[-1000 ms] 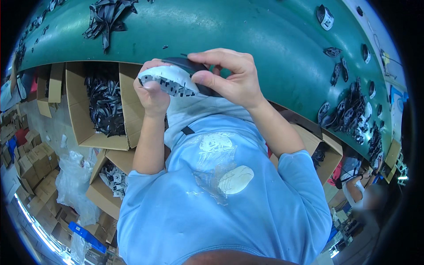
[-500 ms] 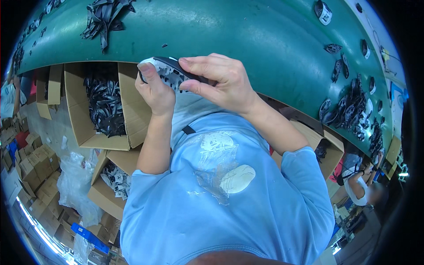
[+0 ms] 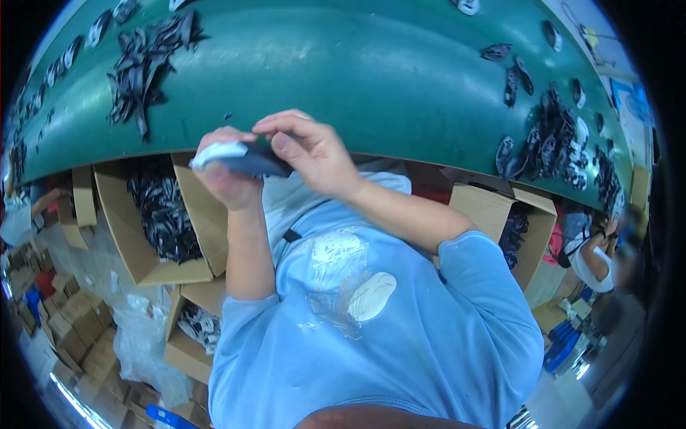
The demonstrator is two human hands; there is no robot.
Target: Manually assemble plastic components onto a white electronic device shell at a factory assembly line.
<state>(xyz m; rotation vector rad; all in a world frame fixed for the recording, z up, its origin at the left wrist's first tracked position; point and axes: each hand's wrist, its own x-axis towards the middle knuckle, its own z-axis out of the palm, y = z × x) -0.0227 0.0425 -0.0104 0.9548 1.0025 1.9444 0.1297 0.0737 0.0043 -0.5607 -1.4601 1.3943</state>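
My left hand [image 3: 230,187] is closed on a shoe sole [image 3: 259,161], pale at its left end and black toward the right, held tilted above the table's near edge. My right hand [image 3: 312,151] is at the sole's black end. Its index finger stretches toward the left fingertips and its thumb is bent a little apart below, with no grip on the sole visible. Slight blur hides whether the right fingertips touch it. On the green table [image 3: 343,86] lies a pile of black strips [image 3: 146,68], beyond my left hand.
A carton of black pieces [image 3: 166,214] stands below the table at the left, above a carton of white pieces [image 3: 200,325]. Another carton [image 3: 532,236] is at the right. Dark and white sole parts [image 3: 554,146] lie on the table's right. A person [image 3: 593,264] is at far right.
The sole has turned from showing its studded patterned side to a smoother pale and black side. Both hands have moved left, and the right has loosened its hold. The whole view has shifted.
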